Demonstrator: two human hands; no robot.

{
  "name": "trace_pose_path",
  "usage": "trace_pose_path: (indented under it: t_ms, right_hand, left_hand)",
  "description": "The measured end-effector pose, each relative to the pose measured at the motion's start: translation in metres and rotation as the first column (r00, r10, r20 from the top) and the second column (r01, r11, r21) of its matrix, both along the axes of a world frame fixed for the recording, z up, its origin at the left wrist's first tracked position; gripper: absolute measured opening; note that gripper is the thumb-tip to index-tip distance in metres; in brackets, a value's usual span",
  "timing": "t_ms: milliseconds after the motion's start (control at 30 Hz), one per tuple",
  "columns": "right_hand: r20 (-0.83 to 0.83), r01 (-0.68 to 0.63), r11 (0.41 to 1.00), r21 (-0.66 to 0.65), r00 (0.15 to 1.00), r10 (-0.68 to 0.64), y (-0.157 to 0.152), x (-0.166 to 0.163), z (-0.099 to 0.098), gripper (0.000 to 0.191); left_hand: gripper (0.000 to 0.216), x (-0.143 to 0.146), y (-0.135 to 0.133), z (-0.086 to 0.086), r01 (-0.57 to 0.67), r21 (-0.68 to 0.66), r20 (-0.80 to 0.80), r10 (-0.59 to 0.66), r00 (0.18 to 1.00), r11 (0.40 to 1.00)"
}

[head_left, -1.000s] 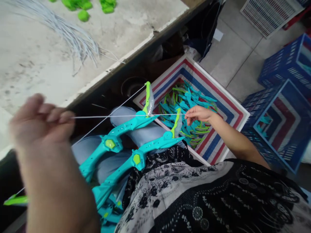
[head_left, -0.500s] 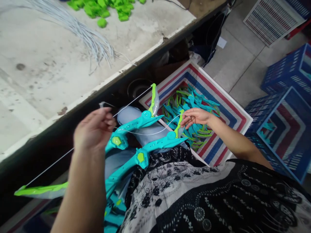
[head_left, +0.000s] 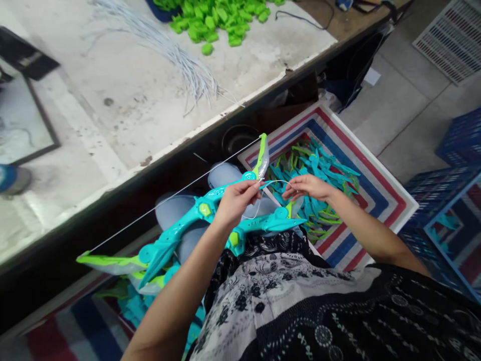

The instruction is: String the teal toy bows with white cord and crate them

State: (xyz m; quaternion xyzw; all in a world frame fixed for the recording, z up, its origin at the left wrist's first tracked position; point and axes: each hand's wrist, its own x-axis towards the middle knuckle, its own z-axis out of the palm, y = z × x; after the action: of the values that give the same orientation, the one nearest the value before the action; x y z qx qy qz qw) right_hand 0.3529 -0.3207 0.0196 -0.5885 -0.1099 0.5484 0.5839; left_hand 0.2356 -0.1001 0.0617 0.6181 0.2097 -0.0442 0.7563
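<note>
- We see a thin white string (head_left: 278,181) in the small gap between the two hands, with a slack loop of it hanging below the left one.
- The left hand (head_left: 240,198) has its thumb and fingertips pinched together on one part of the string.
- The right hand (head_left: 310,185) has its fingers curled in, with the tips nearly meeting on another part of it.
- We think the step is working this string by the near toy bow. The next move seems to call for a firm pinch and a careful, small pull, so the loop does not snag.
- The near toy bow, bright turquoise plastic with a green middle (head_left: 259,224), lies across the lap, just under the hands. We cannot tell if the string is tied to it.
- Next to it lies another turquoise toy bow (head_left: 179,225) with green tips. Its own string runs straight from tip to tip.
- Past the right hand, a white-rimmed box with red, white and blue stripes (head_left: 408,205) holds lots of bow parts (head_left: 315,165).
- Farther off, on the worn white counter (head_left: 124,85), we see a bundle of pale strings (head_left: 169,55) and a heap of bright green pieces (head_left: 218,20).
</note>
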Motion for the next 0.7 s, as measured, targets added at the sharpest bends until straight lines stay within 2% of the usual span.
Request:
trace_pose_path:
  t_ms: [67,100,167,233,300,367,400,467,567,700]
  right_hand:
    - [0.219,-0.093,0.991,-0.094,0.969,0.112,0.013,-0.002,-0.002,0.034]
    - [0.355,-0.131,0.980,-0.152,0.918,0.178,0.019,-0.004,-0.001,0.031]
    - [0.644,-0.094,0.969,-0.228,0.732,0.222,0.032,-0.010,0.003,0.023]
    - [0.875,0.057,0.988,-0.144,0.475,0.100,0.043,-0.018,0.011,0.019]
    - [0.968,0.142,0.989,0.040,0.239,-0.073,0.053,-0.026,0.020,0.018]
    - [0.981,0.112,0.981,0.158,0.099,-0.169,0.061,-0.032,0.027,0.016]
    - [0.980,0.088,0.979,0.183,0.064,-0.189,0.065,-0.034,0.029,0.016]
    - [0.979,0.052,0.980,0.195,0.051,-0.197,0.071,-0.037,0.031,0.016]
    - [0.978,0.027,0.982,0.188,0.086,-0.190,0.076,-0.036,0.030,0.016]
    - [0.970,-0.010,0.980,0.198,0.144,-0.195,0.079,-0.033,0.032,0.016]
  left_hand:
    - [0.037,0.000,0.000,0.000,-0.007,0.023,0.007,0.007,1.000,1.000]
    - [0.036,-0.001,0.000,-0.001,-0.014,0.037,0.008,0.014,1.000,0.999]
    - [0.036,-0.001,0.000,-0.002,-0.031,0.075,0.010,0.031,0.999,0.997]
    - [0.036,-0.002,0.000,-0.004,-0.049,0.122,0.018,0.047,0.999,0.991]
    - [0.034,-0.002,-0.001,-0.006,-0.063,0.183,0.036,0.058,0.998,0.981]
    - [0.033,-0.003,-0.001,-0.007,-0.075,0.254,0.063,0.061,0.996,0.964]
    - [0.032,-0.003,-0.002,-0.007,-0.080,0.286,0.079,0.060,0.995,0.955]
    - [0.029,-0.004,-0.001,-0.007,-0.088,0.331,0.114,0.052,0.992,0.940]
    - [0.027,-0.005,0.002,-0.006,-0.054,0.345,0.135,0.008,0.991,0.937]
    - [0.029,-0.006,0.007,-0.002,0.005,0.270,0.095,-0.032,0.995,0.963]
